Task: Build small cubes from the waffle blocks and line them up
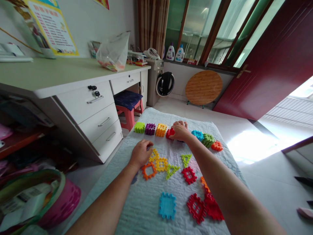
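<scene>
My right hand (180, 131) is closed at a red cube block (169, 132) in the far row, its thumb against it; the fingers and palm hide part of the block. My left hand (141, 153) hovers or rests at the cloth with bent fingers, thumb apart, and nothing shows in it. Beside its fingertips lie a yellow toothed piece (154, 155) and a yellow window panel (161, 164). An orange square frame (149, 171) lies below them. To the left of the red block stand a yellow cube (161, 130), a purple cube (150, 129) and a lime cube (140, 127).
Right of my hand stand blue (197, 134), green (208, 140) and orange blocks (216, 146). Nearer lie green triangles (172, 171), red panels (196, 208) and a blue square (167, 206). All lie on a cloth-covered table (139, 212). A desk (80, 73) and stool (128, 101) stand left.
</scene>
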Available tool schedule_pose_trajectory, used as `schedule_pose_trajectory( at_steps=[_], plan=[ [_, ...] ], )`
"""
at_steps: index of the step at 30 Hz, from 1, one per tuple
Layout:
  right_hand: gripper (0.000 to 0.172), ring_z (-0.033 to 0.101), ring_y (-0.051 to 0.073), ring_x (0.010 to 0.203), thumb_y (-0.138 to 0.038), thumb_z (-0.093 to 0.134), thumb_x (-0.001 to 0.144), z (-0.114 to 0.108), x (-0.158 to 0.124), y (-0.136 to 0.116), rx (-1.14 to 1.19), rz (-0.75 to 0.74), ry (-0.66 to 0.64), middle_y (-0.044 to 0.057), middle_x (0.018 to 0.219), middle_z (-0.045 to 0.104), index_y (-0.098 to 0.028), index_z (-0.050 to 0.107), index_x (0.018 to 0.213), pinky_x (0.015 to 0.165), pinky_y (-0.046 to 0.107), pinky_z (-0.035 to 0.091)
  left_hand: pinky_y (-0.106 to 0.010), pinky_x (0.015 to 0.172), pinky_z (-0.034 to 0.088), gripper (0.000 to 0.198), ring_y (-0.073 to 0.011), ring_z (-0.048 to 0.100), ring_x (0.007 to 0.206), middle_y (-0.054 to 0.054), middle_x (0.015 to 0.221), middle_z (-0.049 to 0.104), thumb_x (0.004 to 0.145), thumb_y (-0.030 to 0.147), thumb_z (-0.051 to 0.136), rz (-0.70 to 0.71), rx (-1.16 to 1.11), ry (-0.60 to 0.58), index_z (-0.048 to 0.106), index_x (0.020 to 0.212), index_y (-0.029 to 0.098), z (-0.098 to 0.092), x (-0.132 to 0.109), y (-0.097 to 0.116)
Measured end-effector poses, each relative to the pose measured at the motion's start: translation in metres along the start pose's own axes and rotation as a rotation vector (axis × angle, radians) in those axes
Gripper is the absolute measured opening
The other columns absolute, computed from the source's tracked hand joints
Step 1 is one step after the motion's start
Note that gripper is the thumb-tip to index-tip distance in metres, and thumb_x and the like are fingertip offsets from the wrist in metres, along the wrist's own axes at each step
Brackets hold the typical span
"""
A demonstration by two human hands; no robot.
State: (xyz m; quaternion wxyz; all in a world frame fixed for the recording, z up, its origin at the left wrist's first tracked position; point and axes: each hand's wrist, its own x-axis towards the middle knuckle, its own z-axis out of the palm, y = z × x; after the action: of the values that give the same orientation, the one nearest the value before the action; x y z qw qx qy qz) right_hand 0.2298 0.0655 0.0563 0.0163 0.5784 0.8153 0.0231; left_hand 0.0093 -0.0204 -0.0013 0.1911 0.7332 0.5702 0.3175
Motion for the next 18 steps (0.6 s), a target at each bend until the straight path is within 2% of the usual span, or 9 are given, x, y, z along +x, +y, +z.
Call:
schedule_pose_trajectory(
  at_steps=[3, 6, 9, 11, 14, 18],
  plan=[
    [0.051, 0.035, 0.034, 0.114, -0.054, 0.065, 0.065, -0.003, -0.005, 0.002, 0.048, 0.019, 0.039, 0.012, 0.118, 0.052, -0.020, 0.066, 0.103, 0.097, 0.051, 0.019, -0.029, 0.076, 0.047, 0.014, -0.0181, 0.059, 0.080, -0.005, 0.085, 0.062, 0.076, 0.021, 0.054, -0.002, -0.005, 0.000, 0.065, 0.085, 0.018, 0.000, 0.000, 0.000],
    [0.051, 0.035, 0.033, 0.115, -0.053, 0.063, 0.069, -0.013, -0.022, 0.010, 0.131, 0.030, 0.165, 0.011, 0.120, 0.052, -0.022, 0.063, 0.110, 0.097, 0.048, 0.022, -0.029, 0.076, 0.047, 0.015, -0.0179, 0.059, 0.080, -0.004, 0.084, 0.062, 0.075, 0.020, 0.054, -0.012, -0.013, 0.001, 0.065, 0.085, 0.018, 0.002, 0.001, -0.001],
    [0.043, 0.040, 0.031, 0.113, -0.046, 0.061, 0.074, -0.026, -0.055, 0.025, 0.234, 0.050, 0.288, 0.010, 0.121, 0.052, -0.023, 0.061, 0.110, 0.093, 0.045, 0.029, -0.029, 0.078, 0.047, 0.015, -0.0178, 0.059, 0.081, -0.004, 0.086, 0.062, 0.074, 0.019, 0.053, -0.027, -0.006, 0.011, 0.064, 0.085, 0.019, 0.003, 0.001, -0.002],
    [0.038, 0.046, 0.028, 0.109, -0.040, 0.061, 0.075, -0.032, -0.085, 0.038, 0.303, 0.048, 0.313, 0.009, 0.118, 0.054, -0.022, 0.061, 0.109, 0.090, 0.041, 0.035, -0.029, 0.078, 0.047, 0.016, -0.0180, 0.059, 0.081, -0.004, 0.086, 0.062, 0.074, 0.021, 0.053, -0.025, 0.006, 0.010, 0.064, 0.085, 0.018, 0.003, 0.001, -0.002],
    [0.031, 0.056, 0.020, 0.088, -0.035, 0.059, 0.076, -0.032, -0.135, 0.055, 0.405, 0.064, 0.224, 0.006, 0.099, 0.060, -0.020, 0.061, 0.104, 0.079, 0.034, 0.042, -0.028, 0.076, 0.047, 0.017, -0.0181, 0.060, 0.080, -0.004, 0.086, 0.063, 0.074, 0.023, 0.053, -0.004, 0.016, 0.009, 0.064, 0.086, 0.018, 0.003, 0.001, -0.002],
    [0.020, 0.057, 0.016, 0.071, -0.029, 0.059, 0.075, -0.020, -0.195, 0.066, 0.539, 0.087, -0.052, 0.002, 0.080, 0.063, -0.020, 0.062, 0.092, 0.064, 0.028, 0.044, -0.029, 0.075, 0.048, 0.018, -0.0176, 0.059, 0.077, -0.004, 0.086, 0.063, 0.074, 0.026, 0.052, 0.012, 0.024, 0.012, 0.064, 0.085, 0.018, 0.003, 0.000, -0.003]
  ],
)
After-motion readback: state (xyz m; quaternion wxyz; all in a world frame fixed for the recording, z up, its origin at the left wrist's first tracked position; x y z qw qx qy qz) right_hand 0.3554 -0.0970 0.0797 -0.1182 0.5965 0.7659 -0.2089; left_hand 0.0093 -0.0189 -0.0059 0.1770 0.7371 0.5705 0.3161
